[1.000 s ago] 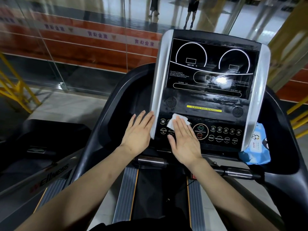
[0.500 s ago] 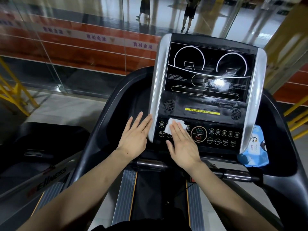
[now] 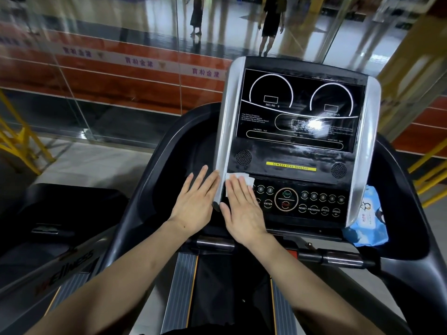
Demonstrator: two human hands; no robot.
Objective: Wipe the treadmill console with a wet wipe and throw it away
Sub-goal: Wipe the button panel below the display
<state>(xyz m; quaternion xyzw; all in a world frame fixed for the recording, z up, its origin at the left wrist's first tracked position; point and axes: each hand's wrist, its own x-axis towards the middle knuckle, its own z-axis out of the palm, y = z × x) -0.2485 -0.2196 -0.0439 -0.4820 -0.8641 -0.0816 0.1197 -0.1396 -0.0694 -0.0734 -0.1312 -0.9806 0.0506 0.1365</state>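
The black treadmill console [image 3: 297,131] with silver side rails fills the middle of the head view; its screen shows wet streaks. My right hand [image 3: 242,209] lies flat with straight fingers on the white wet wipe [image 3: 238,178], pressing it on the left end of the button panel [image 3: 314,204]. The wipe's top edge shows above my fingertips. My left hand [image 3: 196,201] rests flat against the console's left silver rail [image 3: 223,146], fingers straight.
A blue pack of wet wipes [image 3: 367,221] sits in the tray right of the console. Black handrails [image 3: 150,180] curve round both sides. A glass wall [image 3: 108,68] stands ahead, yellow railings [image 3: 19,141] at far left. Another treadmill [image 3: 60,226] is on the left.
My right hand has slid the wipe leftward across the button panel, from near the START button to the panel's left edge. The left hand keeps its place on the rail.
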